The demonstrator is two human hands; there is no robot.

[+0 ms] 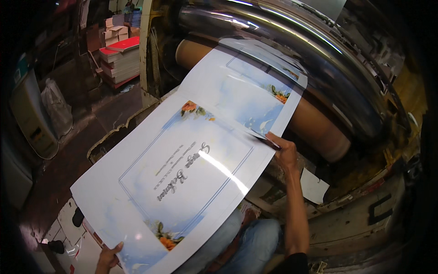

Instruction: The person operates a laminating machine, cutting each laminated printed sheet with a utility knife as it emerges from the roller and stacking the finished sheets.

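A large glossy printed sheet (137,155), white and pale blue with orange flowers and a thin blue border, slants across the middle. My left hand (108,258) pinches its near left end, thumb on top. At the right edge, my right hand (286,150) is closed where this sheet meets a second printed sheet (246,98). A dark sliver shows beside those fingers; whether it is a gap or a thin tool, I cannot tell. Beyond, the second sheet's far end lies against the machine's rollers.
A shiny metal roller (283,50) spans the upper right, above a brown roller (319,125). Stacked red-topped paper (119,57) stands at far left, near a clear plastic bag (57,105). A white piece of card (314,186) lies right of my forearm.
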